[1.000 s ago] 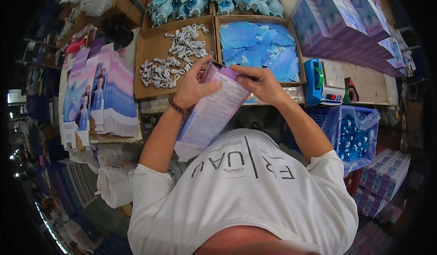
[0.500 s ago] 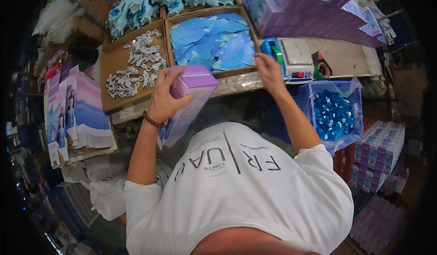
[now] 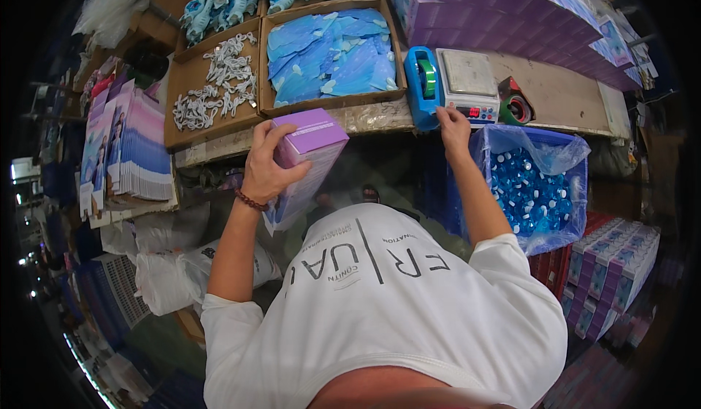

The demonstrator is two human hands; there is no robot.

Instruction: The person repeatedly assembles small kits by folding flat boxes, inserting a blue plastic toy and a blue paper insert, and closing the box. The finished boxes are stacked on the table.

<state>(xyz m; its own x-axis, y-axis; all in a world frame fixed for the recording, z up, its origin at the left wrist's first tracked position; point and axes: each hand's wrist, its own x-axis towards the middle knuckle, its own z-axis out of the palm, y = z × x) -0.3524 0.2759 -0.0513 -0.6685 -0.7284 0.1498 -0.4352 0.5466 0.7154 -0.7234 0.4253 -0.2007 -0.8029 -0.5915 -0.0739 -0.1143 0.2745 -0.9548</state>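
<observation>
My left hand is closed round a purple box, thumb on one side and fingers over the top. The box is tilted, held in front of the table edge. My right hand has its fingertips pinched together at the near end of a blue tape dispenser. A roll of green tape sits in that dispenser. Whatever is between those fingertips is too small to make out. Right beside the dispenser stands a white weighing scale with a lit red display.
Cardboard trays hold white cables, blue printed sheets and light-blue toy figures. Purple boxes are stacked at the back right. A lined blue crate holds blue bottles. Folded cartons lie left; a red-black tape dispenser stands right of the scale.
My right hand has come to the near end of the tape dispenser, its fingers drawn together. The left hand still holds the box. The whole view has shifted slightly.
</observation>
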